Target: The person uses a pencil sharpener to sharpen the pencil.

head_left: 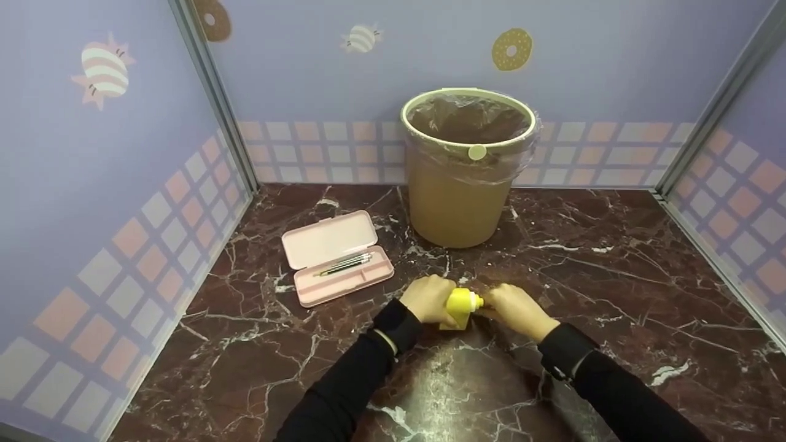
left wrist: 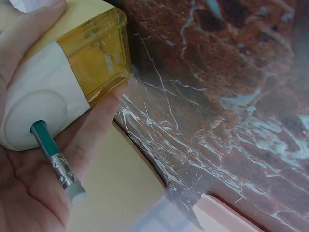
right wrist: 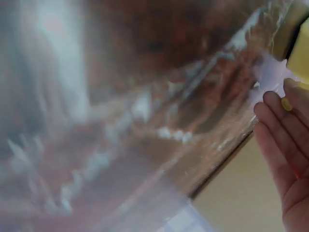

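Note:
My left hand grips the body of a yellow and white crank pencil sharpener, which stands on the marble-patterned table. In the left wrist view, a green pencil sticks out of the sharpener's round white face, its metal band and eraser end outward. The sharpener's clear yellow shavings drawer faces away from my palm. At the sharpener's right side my right hand holds the crank with curled fingers. A small yellow crank knob shows between those fingers in the right wrist view.
An open pink pencil case with several pencils in it lies to the left. Behind the hands stands a tan bin lined with a clear plastic bag. Patterned wall panels enclose the table's back and sides.

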Demonstrator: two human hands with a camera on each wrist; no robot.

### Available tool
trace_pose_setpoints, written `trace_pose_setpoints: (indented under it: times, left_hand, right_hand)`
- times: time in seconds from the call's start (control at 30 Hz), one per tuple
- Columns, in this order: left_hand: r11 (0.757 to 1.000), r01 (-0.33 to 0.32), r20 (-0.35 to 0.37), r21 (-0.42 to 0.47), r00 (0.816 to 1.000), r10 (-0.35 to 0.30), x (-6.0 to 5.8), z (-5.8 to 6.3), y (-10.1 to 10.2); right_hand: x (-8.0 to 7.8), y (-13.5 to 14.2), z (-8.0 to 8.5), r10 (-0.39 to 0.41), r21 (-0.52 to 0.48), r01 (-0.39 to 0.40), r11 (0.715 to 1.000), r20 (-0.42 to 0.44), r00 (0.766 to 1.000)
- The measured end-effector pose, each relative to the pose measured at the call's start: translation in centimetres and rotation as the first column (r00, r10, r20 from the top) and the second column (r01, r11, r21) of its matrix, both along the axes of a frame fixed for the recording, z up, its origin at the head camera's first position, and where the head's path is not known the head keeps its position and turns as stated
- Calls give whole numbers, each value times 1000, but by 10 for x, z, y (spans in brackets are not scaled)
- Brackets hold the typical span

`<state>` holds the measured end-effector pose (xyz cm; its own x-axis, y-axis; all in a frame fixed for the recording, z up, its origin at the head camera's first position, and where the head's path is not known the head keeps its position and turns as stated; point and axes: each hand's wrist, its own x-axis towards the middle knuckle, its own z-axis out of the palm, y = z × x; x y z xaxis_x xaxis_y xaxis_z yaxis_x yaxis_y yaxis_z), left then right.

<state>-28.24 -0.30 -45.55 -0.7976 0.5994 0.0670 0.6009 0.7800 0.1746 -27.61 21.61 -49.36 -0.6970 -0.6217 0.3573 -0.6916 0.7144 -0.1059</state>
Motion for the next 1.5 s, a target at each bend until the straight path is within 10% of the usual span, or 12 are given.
trace_pose_setpoints:
  times: [1.5]
  left_hand:
    - [997,-41,-11,-59,999,41,2,4,5]
  right_hand:
    - [53,3,28,156,59,-152,987,-56,986]
